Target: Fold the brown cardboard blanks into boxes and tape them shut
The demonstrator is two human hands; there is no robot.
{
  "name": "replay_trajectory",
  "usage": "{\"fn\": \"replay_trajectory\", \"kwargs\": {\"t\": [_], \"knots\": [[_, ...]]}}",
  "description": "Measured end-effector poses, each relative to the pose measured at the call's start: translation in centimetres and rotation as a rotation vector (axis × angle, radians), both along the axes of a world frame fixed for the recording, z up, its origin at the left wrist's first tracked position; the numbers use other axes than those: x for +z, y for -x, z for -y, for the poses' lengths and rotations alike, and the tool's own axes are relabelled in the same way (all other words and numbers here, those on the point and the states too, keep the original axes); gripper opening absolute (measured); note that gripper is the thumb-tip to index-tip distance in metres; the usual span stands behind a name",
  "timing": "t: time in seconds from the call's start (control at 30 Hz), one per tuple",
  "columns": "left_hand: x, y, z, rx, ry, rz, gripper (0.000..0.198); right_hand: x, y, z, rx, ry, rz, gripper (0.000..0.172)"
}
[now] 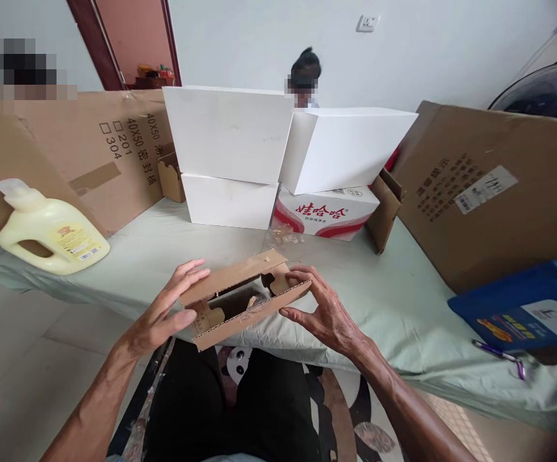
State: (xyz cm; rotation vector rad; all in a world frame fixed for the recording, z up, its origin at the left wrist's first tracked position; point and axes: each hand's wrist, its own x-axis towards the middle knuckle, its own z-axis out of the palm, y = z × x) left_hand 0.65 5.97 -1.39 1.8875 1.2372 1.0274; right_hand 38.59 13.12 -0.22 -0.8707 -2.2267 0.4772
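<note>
A small brown cardboard box point(240, 298) hangs over the near edge of the green-covered table point(389, 289), held between both hands. My left hand point(165, 311) grips its left end, thumb on the end flap and fingers along the top flap. My right hand point(321, 308) grips the right end, fingers curled on the side flap. The top stands partly open, and something dark lies inside that I cannot make out.
A pale yellow detergent jug point(50, 231) lies at the left. White boxes point(230, 135) sit stacked at the back on a red-and-white carton point(326, 215). Large cardboard sheets point(490, 192) lean at both sides. A blue container point(533, 308) and a pen point(500, 354) lie at right. Someone sits behind the boxes.
</note>
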Motion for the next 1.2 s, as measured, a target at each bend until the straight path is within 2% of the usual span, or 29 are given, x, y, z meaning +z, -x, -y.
{"fn": "replay_trajectory", "kwargs": {"t": [0.07, 0.17, 0.2, 0.27, 0.37, 0.53, 0.67, 0.8, 0.9, 1.07, 1.13, 1.2], "knots": [[0.4, 0.0, 0.5, -0.031, -0.010, 0.044, 0.094, 0.0, 0.0, 0.0, -0.011, 0.027, -0.005, 0.052], [0.4, -0.5, 1.4, 0.015, -0.072, -0.056, 0.114, 0.0, 0.2, 0.0, -0.076, 0.079, 0.005, 0.048], [0.3, -0.8, 1.7, 0.042, -0.077, -0.108, 0.112, 0.0, 0.3, 0.0, -0.103, 0.088, 0.010, 0.047], [0.1, -1.3, 2.1, 0.090, -0.072, -0.194, 0.096, 0.1, 0.7, 0.0, -0.149, 0.089, 0.022, 0.047], [0.2, -1.6, 2.0, 0.102, -0.057, -0.250, 0.077, 0.5, 1.1, 0.1, -0.173, 0.080, 0.029, 0.050], [1.3, -0.7, -0.1, -0.013, -0.050, -0.230, 0.072, 1.7, 1.4, -0.4, -0.110, 0.064, 0.016, 0.040], [2.0, 0.2, -2.5, -0.078, -0.059, -0.218, 0.065, 2.9, 2.0, -1.7, -0.081, -0.075, 0.015, 0.044], [2.6, 0.4, -3.7, -0.065, -0.052, -0.343, 0.065, 4.4, 3.7, -2.3, 0.041, -0.211, 0.201, 0.044], [3.2, 0.1, -3.8, -0.015, -0.062, -0.461, 0.064, 4.9, 5.1, -2.2, 0.105, -0.231, 0.327, 0.047], [4.2, -1.2, -3.8, 0.051, -0.154, -0.546, 0.053, 5.1, 6.2, -2.0, 0.049, -0.225, 0.388, 0.044], [4.2, -2.0, -3.6, 0.073, -0.160, -0.580, 0.060, 5.3, 6.4, -2.3, 0.044, -0.209, 0.381, 0.040], [4.0, -2.7, -3.2, 0.081, -0.143, -0.630, 0.082, 5.4, 6.7, -2.8, 0.083, -0.152, 0.331, 0.036]]}}
